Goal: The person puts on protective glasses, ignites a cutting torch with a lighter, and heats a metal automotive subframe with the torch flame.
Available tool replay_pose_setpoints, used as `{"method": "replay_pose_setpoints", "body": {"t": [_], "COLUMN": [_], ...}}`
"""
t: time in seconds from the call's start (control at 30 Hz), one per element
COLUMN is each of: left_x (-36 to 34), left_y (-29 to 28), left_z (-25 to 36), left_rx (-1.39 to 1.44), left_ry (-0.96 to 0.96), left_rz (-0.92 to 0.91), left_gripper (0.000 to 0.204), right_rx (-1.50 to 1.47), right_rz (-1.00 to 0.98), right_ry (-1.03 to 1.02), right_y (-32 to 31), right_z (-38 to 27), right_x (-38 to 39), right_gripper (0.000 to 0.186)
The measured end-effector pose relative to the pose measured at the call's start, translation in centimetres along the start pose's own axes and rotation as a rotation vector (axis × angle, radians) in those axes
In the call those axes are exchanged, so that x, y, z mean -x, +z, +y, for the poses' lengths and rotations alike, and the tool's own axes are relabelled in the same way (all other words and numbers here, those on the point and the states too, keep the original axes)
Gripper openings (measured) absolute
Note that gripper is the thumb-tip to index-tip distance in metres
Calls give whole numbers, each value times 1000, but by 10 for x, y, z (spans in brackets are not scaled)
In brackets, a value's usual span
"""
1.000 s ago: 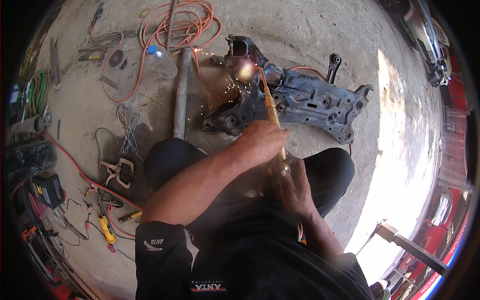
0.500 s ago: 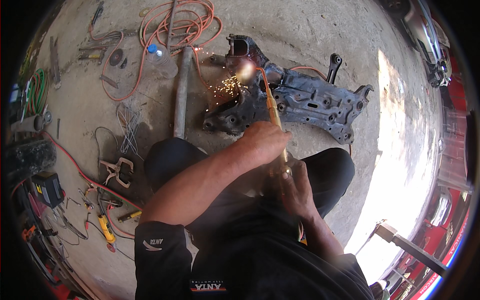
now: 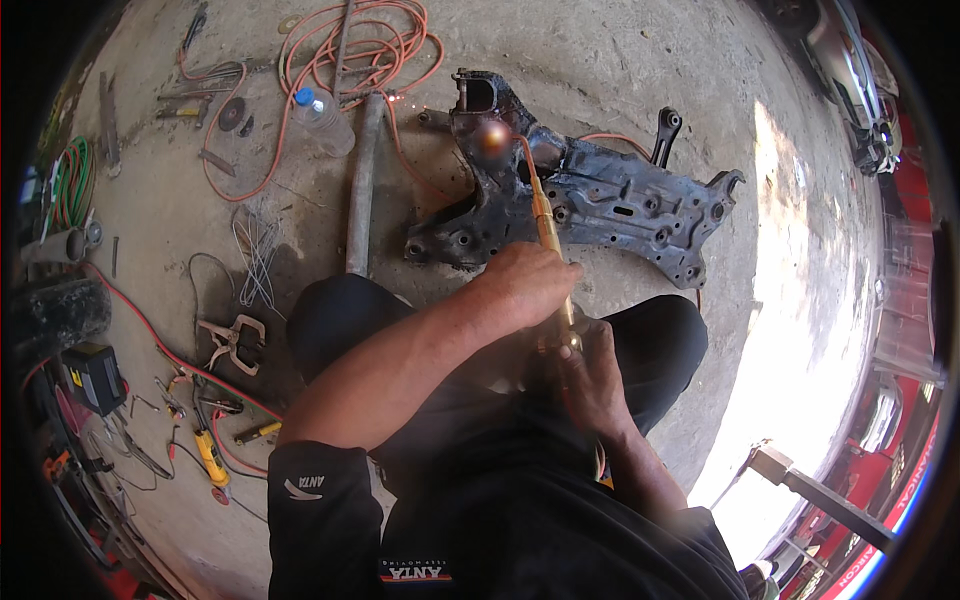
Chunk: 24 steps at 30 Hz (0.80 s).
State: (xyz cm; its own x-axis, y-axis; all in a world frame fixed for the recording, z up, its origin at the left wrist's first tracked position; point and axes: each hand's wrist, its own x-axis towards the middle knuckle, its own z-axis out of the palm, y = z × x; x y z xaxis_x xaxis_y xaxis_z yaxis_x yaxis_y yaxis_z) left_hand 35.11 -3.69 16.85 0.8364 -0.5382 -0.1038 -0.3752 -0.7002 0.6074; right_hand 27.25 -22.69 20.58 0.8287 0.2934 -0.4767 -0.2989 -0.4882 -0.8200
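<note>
My left hand (image 3: 530,284) is closed round the middle of a brass gas torch (image 3: 543,212). Behind it, my right hand (image 3: 594,378) grips the torch's rear end by the valve knob, with the thumb on top. The bent tip of the torch reaches the left part of a dark metal car subframe (image 3: 630,210) lying on the floor. At that tip a round spot of the metal glows orange and white. The subframe spreads out in front of my knees, and neither hand touches it.
Left of the subframe lie a metal pipe (image 3: 365,190), a plastic bottle with a blue cap (image 3: 324,122) and a coil of orange hose (image 3: 375,45). Locking clamp pliers (image 3: 233,343), a yellow angle grinder (image 3: 211,458) and cables lie by my left knee. Bright sunlight falls on the floor at right.
The shower of sparks beside the torch tip has nearly died away, and the glowing spot shows rounder and more orange. Both hands and the torch have stayed almost still.
</note>
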Motion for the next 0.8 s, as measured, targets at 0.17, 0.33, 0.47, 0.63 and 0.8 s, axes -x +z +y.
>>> {"method": "replay_pose_setpoints", "body": {"t": [0.17, 0.33, 0.47, 0.63, 0.8], "left_x": [1, 1, 2, 1, 1], "left_y": [-1, -1, -1, -1, 0], "left_z": [0, 1, 0, 0, -1], "left_rx": [4, 8, 3, 4, -1], "left_ry": [6, -5, 4, -2, -2], "left_rz": [12, 3, 12, 1, 11], "left_gripper": [18, 18, 18, 18, 18], "right_rx": [0, 26, -134, -54, -78], "right_rz": [-8, 0, -24, -7, -11], "right_ry": [-9, -36, 45, -33, -46], "right_y": [-1, 1, 1, 4, 4], "right_z": [2, 4, 1, 3, 2], "right_x": [1, -1, 2, -2, -3], "right_gripper": [32, 31, 30, 25, 19]}}
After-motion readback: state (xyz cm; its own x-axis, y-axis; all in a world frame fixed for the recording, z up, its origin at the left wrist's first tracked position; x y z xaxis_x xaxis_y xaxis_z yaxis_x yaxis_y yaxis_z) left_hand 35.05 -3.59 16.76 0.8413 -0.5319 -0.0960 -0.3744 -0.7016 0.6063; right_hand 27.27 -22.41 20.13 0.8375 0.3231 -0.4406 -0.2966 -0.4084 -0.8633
